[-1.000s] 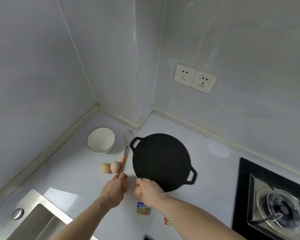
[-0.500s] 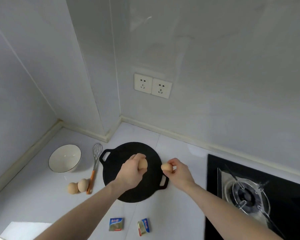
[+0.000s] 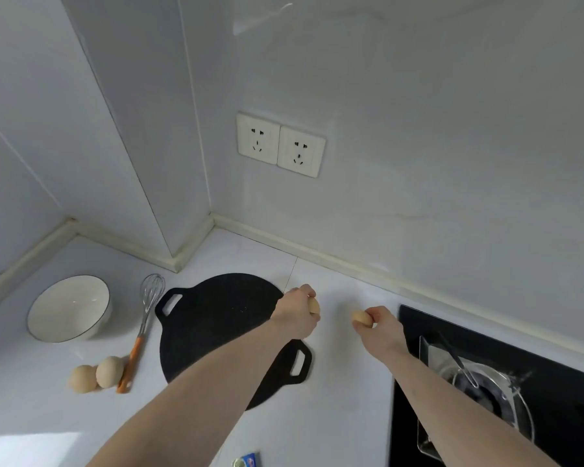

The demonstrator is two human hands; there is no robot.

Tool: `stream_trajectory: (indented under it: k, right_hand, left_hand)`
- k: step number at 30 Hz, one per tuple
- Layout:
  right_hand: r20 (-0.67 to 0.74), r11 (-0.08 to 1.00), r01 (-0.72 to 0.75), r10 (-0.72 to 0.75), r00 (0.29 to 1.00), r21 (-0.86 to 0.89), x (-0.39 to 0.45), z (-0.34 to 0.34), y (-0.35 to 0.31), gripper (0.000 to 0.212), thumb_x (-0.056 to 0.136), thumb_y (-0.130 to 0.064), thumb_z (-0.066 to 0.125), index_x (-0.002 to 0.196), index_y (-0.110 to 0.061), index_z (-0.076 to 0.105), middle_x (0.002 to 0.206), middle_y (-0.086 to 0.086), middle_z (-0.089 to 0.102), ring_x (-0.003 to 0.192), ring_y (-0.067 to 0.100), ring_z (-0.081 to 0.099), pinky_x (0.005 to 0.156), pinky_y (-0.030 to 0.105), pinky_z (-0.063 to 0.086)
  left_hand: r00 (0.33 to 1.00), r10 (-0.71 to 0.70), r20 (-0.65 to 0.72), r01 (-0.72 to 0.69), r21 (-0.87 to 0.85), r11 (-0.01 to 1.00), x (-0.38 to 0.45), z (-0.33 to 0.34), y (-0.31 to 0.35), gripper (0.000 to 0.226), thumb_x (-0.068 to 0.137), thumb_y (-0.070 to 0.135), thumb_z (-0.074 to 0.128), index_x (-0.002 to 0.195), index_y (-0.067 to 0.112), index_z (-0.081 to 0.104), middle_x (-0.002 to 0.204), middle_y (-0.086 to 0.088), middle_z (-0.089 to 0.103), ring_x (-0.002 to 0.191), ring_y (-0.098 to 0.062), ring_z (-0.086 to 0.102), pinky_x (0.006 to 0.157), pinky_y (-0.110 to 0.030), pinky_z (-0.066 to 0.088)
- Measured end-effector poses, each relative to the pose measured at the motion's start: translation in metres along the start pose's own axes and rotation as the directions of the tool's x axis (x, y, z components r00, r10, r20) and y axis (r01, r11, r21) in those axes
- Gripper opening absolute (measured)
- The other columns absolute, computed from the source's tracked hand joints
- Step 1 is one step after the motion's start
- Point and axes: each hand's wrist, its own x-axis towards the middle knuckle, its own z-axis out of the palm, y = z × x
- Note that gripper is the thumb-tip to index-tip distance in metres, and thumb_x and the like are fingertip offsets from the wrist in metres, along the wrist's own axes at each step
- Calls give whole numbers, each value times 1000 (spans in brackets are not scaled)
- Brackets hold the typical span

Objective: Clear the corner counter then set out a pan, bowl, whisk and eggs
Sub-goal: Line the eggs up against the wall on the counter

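On the white counter (image 3: pixel 334 416), at the flat black two-handled pan's (image 3: pixel 216 332) three o'clock edge, the left hand (image 3: pixel 295 313) clasps a tan egg (image 3: pixel 314 306); the right hand (image 3: pixel 381 326) pinches another (image 3: pixel 361 316) further toward three o'clock. At nine o'clock lie an orange-handled wire whisk (image 3: pixel 142 328), a white bowl (image 3: pixel 68 308) and two eggs (image 3: pixel 96 375).

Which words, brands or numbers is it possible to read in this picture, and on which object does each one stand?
None can be read.
Small blue packet at the bottom edge of the counter: it carries print, too blurred and cut off to read.
Wall sockets: no lettering visible.
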Motion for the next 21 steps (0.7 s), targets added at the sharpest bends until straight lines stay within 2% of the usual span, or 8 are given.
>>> stream_trajectory:
  k: [5, 10, 13, 16, 19, 21]
  right_hand:
    - [-21, 1000, -3, 3, 1000, 8, 30, 15, 12, 23, 90, -31, 70, 108, -22, 57, 97, -7, 59, 96, 20, 59, 83, 30, 48]
    - [-49, 1000, -24, 24, 999, 20, 68, 30, 16, 24, 87, -38, 68, 100, -20, 61, 94, -1, 64, 83, 19, 60, 70, 26, 45]
    - [-79, 995, -39, 47, 996, 90, 82, 35, 13, 25, 84, -41, 69, 98, -22, 62, 91, -3, 66, 83, 21, 63, 64, 24, 45]
    - [-72, 988, -62, 73, 995, 144, 92, 39, 13, 26, 82, -44, 65, 90, -20, 62, 84, 0, 66, 73, 21, 59, 55, 22, 40]
    - [-70, 960, -114, 136, 988, 257, 97, 41, 15, 32, 80, -45, 70, 99, -19, 68, 93, 2, 73, 78, 20, 66, 58, 22, 43]
    - [-60, 926, -136, 168, 984, 352, 101, 42, 14, 21, 81, -39, 76, 95, -25, 66, 93, -3, 72, 88, 22, 71, 68, 25, 47]
  left_hand:
    - [1000, 1, -19, -2, -9, 1000, 33, 15, -4, 52, 93, 22, 66, 142, 20, 47, 133, -4, 54, 119, -26, 56, 99, -36, 51]
    - [999, 44, -30, -44, -1, 999, 62, 32, -3, 50, 94, 21, 64, 141, 19, 47, 134, -3, 49, 120, -27, 54, 100, -37, 49]
    - [998, 59, -29, -59, 3, 998, 70, 41, -1, 49, 94, 21, 63, 141, 18, 47, 136, -3, 45, 119, -29, 54, 102, -39, 48]
    - [997, 69, -32, -69, -11, 998, 78, 49, 2, 50, 94, 20, 63, 141, 18, 48, 137, -3, 43, 118, -30, 55, 103, -39, 48]
    - [995, 90, -37, -91, -7, 996, 83, 55, 8, 53, 93, 17, 63, 144, 18, 47, 138, -1, 44, 120, -30, 54, 104, -37, 47]
    - [994, 94, -49, -95, -7, 995, 86, 56, 11, 56, 93, 15, 62, 147, 17, 46, 140, -2, 44, 122, -29, 53, 104, -35, 46]
